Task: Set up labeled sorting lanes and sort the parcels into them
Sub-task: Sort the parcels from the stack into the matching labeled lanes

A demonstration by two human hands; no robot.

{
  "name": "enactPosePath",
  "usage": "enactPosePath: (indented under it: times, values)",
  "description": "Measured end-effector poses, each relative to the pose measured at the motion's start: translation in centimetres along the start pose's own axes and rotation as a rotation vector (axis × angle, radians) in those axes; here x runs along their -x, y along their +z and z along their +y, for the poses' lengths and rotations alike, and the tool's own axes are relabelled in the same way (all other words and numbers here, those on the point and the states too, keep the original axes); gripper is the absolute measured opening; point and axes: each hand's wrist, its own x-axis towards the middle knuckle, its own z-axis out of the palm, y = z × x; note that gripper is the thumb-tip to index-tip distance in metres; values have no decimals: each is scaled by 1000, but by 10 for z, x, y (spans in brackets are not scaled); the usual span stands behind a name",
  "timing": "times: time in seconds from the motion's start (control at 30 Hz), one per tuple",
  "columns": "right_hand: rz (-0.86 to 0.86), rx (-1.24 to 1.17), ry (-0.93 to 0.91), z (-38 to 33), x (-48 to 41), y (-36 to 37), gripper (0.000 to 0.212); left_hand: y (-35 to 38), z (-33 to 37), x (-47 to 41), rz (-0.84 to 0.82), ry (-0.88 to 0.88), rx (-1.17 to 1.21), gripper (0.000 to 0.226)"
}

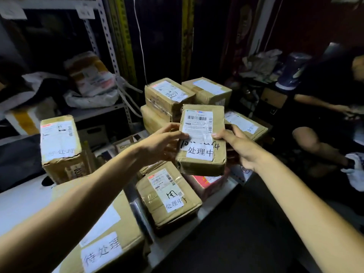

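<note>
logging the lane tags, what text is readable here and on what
"处理中": white slip on the held brown cardboard parcel.
"处理中": white slip on the flat brown box below it.
"待处理": white slip on the upright brown box at left.
"待处理": white slip on the large brown carton nearest the camera.
Shipping labels, barcodes and handwriting: too small or blurred.

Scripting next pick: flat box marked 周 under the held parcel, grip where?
I'd clamp the flat box by its long sides at the near end, from the front. It lies label up; that end is free, the far end sits below the held parcel.
</note>
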Motion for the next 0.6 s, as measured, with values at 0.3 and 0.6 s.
enactPosePath:
  times: [0.3,0.6]
  values:
    - [-187,84,65,-12,-76,-79,43,59,5,-69,155,-57,137,49]
    - [-524,225,110,1,-112,-16,60,22,-26,-17,390,-169,199,51]
